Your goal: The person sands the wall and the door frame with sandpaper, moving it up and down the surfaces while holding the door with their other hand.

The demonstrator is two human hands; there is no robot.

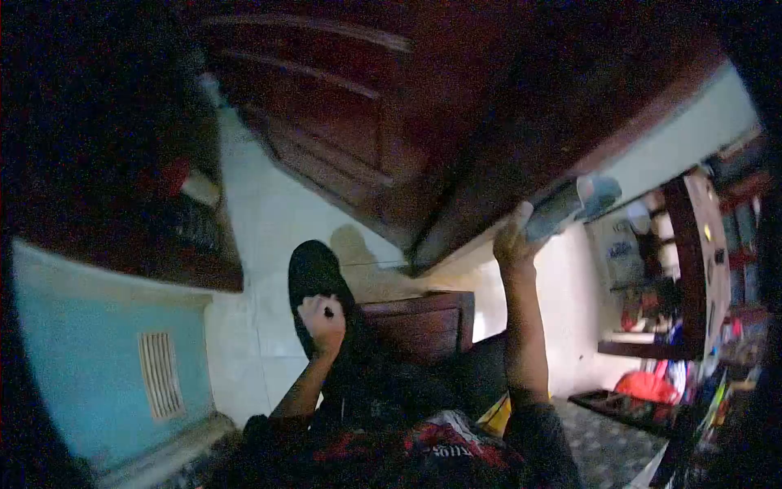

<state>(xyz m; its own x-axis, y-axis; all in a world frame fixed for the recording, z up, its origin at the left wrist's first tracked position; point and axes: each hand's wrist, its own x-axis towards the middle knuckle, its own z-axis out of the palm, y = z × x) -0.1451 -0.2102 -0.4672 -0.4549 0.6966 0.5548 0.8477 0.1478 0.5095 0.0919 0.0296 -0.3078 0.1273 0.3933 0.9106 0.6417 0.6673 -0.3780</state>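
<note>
In the lower middle, my left hand (324, 319) is closed in front of a dark trouser leg, with a small dark thing (329, 312) showing at its fingers. What that thing is, I cannot make out. My right arm reaches up and forward, and my right hand (515, 236) grips the edge of a dark red wooden door (481, 155). Beside those fingers is a blurred grey fitting (558, 213), perhaps a handle or lock. A rounded grey-blue piece (601, 194) sits farther along it.
Pale floor tiles (273, 220) lie ahead. On the left is a blue wall (90, 359) with a slatted vent (160, 373). A wooden panel (419, 326) stands low in the middle. At the right, a brown shelf unit (684, 261) and a red item (648, 386) appear in a brighter room.
</note>
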